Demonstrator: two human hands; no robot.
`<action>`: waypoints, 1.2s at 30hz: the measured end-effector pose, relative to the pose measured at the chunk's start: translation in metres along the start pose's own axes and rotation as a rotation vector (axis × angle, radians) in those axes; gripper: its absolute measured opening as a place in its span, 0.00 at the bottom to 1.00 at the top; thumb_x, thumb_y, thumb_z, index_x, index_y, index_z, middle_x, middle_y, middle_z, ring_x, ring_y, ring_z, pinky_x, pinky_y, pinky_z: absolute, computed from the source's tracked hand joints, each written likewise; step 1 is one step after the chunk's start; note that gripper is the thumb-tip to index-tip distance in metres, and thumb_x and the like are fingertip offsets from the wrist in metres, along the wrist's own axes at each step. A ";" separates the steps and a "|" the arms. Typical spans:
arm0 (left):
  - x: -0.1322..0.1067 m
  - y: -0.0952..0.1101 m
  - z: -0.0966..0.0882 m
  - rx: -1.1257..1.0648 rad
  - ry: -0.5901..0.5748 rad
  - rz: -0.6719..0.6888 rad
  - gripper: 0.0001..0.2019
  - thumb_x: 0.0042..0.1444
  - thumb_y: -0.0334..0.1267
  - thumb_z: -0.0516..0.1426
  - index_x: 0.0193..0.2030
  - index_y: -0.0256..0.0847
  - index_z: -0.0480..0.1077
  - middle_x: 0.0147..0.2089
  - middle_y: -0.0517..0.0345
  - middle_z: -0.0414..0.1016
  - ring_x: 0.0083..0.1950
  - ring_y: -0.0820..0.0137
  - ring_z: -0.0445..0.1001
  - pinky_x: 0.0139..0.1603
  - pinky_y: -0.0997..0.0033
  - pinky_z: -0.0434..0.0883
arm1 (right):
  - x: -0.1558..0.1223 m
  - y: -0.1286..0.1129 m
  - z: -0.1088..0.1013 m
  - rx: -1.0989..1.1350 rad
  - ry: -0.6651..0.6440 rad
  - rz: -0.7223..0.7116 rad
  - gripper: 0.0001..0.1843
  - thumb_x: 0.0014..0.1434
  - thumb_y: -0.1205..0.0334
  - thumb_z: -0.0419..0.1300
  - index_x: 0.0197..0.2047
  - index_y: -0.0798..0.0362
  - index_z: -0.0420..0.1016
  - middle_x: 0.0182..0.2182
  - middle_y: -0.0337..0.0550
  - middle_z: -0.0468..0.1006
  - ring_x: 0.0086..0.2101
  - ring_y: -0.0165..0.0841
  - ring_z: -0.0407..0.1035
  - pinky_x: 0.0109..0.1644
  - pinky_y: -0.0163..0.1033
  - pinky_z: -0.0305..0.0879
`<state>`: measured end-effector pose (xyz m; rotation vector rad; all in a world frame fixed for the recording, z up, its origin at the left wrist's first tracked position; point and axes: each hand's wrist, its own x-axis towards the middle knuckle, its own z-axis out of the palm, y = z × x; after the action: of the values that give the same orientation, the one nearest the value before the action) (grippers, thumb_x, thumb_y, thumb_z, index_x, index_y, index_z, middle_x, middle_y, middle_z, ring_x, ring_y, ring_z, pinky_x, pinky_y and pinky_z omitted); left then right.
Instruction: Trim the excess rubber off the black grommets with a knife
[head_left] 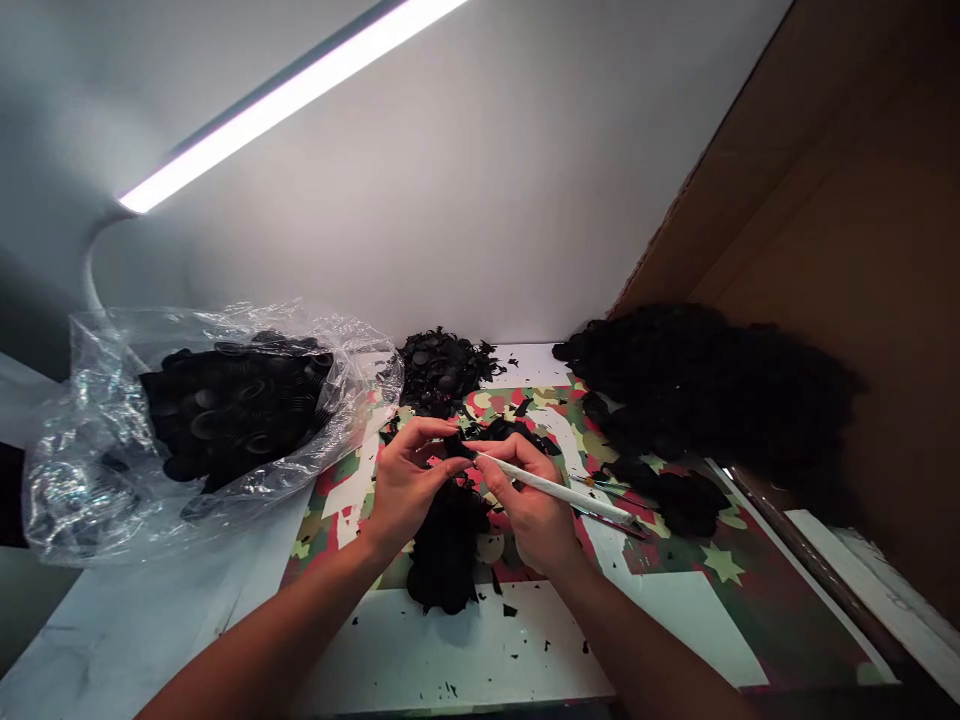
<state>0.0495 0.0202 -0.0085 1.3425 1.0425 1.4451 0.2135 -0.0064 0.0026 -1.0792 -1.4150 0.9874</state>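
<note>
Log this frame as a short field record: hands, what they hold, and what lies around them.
left hand: pinches a small black part at its fingertips
right hand: grips a white tool, tip at the black part
under hands: dark heap of black pieces on a camouflage-print mat
left side: clear plastic bag holding black round parts
rear: small black pile
right side: large black pile against a cardboard wall
overhead: lit lamp bar
</note>
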 end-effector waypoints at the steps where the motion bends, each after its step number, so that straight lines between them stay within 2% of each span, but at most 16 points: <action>1: 0.000 0.000 0.000 0.012 0.001 0.013 0.15 0.46 0.35 0.72 0.40 0.41 0.77 0.44 0.54 0.78 0.48 0.64 0.77 0.47 0.68 0.77 | 0.000 0.000 0.000 -0.005 0.003 -0.006 0.10 0.65 0.55 0.59 0.35 0.49 0.76 0.42 0.44 0.84 0.39 0.38 0.77 0.41 0.42 0.71; 4: -0.002 -0.001 0.000 0.054 0.016 0.064 0.14 0.47 0.35 0.71 0.41 0.42 0.77 0.44 0.55 0.78 0.48 0.64 0.77 0.49 0.66 0.77 | 0.000 -0.001 0.002 -0.090 0.029 -0.055 0.08 0.65 0.58 0.59 0.33 0.48 0.74 0.42 0.43 0.84 0.41 0.39 0.77 0.44 0.45 0.69; 9: -0.010 -0.003 0.004 0.119 0.077 0.198 0.11 0.49 0.32 0.70 0.39 0.45 0.78 0.43 0.55 0.78 0.49 0.63 0.77 0.53 0.62 0.76 | 0.000 -0.005 0.007 -0.458 0.136 -0.375 0.09 0.66 0.67 0.56 0.33 0.48 0.69 0.42 0.41 0.84 0.41 0.38 0.76 0.51 0.50 0.58; 12: -0.010 -0.003 0.007 0.032 0.071 0.200 0.11 0.50 0.31 0.69 0.40 0.45 0.77 0.43 0.56 0.78 0.51 0.64 0.77 0.55 0.62 0.75 | 0.000 -0.009 0.009 -0.580 0.163 -0.460 0.09 0.66 0.69 0.55 0.35 0.48 0.67 0.41 0.40 0.84 0.39 0.37 0.76 0.51 0.50 0.54; 15: -0.008 -0.002 0.006 -0.078 0.032 0.113 0.13 0.50 0.30 0.69 0.42 0.44 0.77 0.42 0.57 0.78 0.47 0.66 0.78 0.50 0.66 0.77 | 0.004 -0.005 0.004 -0.660 0.176 -0.435 0.08 0.67 0.70 0.54 0.37 0.48 0.68 0.40 0.41 0.84 0.40 0.37 0.76 0.51 0.48 0.54; 19: -0.003 -0.001 0.004 -0.227 -0.003 0.012 0.17 0.46 0.31 0.71 0.43 0.45 0.78 0.42 0.58 0.80 0.44 0.68 0.79 0.43 0.73 0.77 | 0.019 0.014 -0.021 -0.727 0.269 -0.340 0.07 0.68 0.66 0.53 0.41 0.48 0.71 0.38 0.41 0.83 0.40 0.39 0.75 0.52 0.48 0.57; 22: -0.001 -0.003 0.004 -0.411 -0.054 -0.117 0.19 0.43 0.34 0.73 0.44 0.44 0.79 0.42 0.58 0.81 0.41 0.70 0.80 0.42 0.74 0.77 | 0.029 0.025 -0.041 -0.667 0.298 -0.251 0.07 0.64 0.62 0.56 0.32 0.49 0.69 0.44 0.47 0.81 0.43 0.41 0.74 0.51 0.46 0.62; 24: 0.000 -0.005 0.005 -0.496 -0.086 -0.202 0.20 0.42 0.36 0.74 0.44 0.42 0.79 0.40 0.56 0.82 0.40 0.69 0.80 0.43 0.72 0.77 | 0.032 0.025 -0.046 -0.617 0.281 -0.201 0.11 0.62 0.60 0.56 0.27 0.49 0.66 0.43 0.48 0.79 0.43 0.40 0.73 0.47 0.44 0.64; 26: -0.001 -0.006 0.006 -0.532 -0.105 -0.248 0.20 0.42 0.37 0.74 0.44 0.41 0.79 0.40 0.55 0.82 0.40 0.68 0.81 0.43 0.70 0.77 | 0.029 0.019 -0.045 -0.554 0.266 -0.152 0.11 0.63 0.58 0.56 0.29 0.49 0.67 0.35 0.43 0.78 0.36 0.37 0.72 0.40 0.40 0.64; 28: -0.001 -0.006 0.007 -0.544 -0.112 -0.258 0.21 0.42 0.36 0.74 0.45 0.41 0.79 0.40 0.55 0.82 0.40 0.68 0.81 0.43 0.70 0.77 | 0.023 0.010 -0.039 -0.478 0.257 -0.091 0.10 0.67 0.55 0.54 0.37 0.50 0.70 0.26 0.36 0.73 0.26 0.33 0.67 0.32 0.36 0.60; 30: -0.001 -0.005 0.007 -0.543 -0.114 -0.251 0.20 0.42 0.35 0.74 0.44 0.41 0.79 0.40 0.56 0.82 0.40 0.69 0.80 0.42 0.72 0.77 | 0.015 0.002 -0.031 -0.404 0.223 -0.056 0.15 0.70 0.51 0.50 0.42 0.49 0.73 0.22 0.33 0.68 0.22 0.30 0.61 0.28 0.36 0.55; 33: 0.000 -0.004 0.007 -0.522 -0.120 -0.249 0.20 0.42 0.34 0.74 0.44 0.41 0.79 0.41 0.56 0.82 0.40 0.70 0.80 0.42 0.74 0.76 | 0.005 -0.004 -0.024 -0.305 0.121 -0.109 0.26 0.73 0.47 0.42 0.41 0.49 0.79 0.23 0.36 0.69 0.24 0.31 0.63 0.30 0.37 0.57; 36: 0.001 -0.003 0.007 -0.523 -0.122 -0.273 0.20 0.45 0.38 0.73 0.46 0.42 0.77 0.44 0.55 0.81 0.44 0.67 0.81 0.47 0.70 0.76 | 0.008 0.000 -0.028 -0.255 0.086 -0.212 0.34 0.73 0.44 0.38 0.34 0.50 0.80 0.31 0.43 0.75 0.32 0.34 0.69 0.38 0.39 0.63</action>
<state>0.0564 0.0225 -0.0107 0.8623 0.6713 1.2933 0.2405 0.0012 0.0076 -1.1147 -1.5770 0.6135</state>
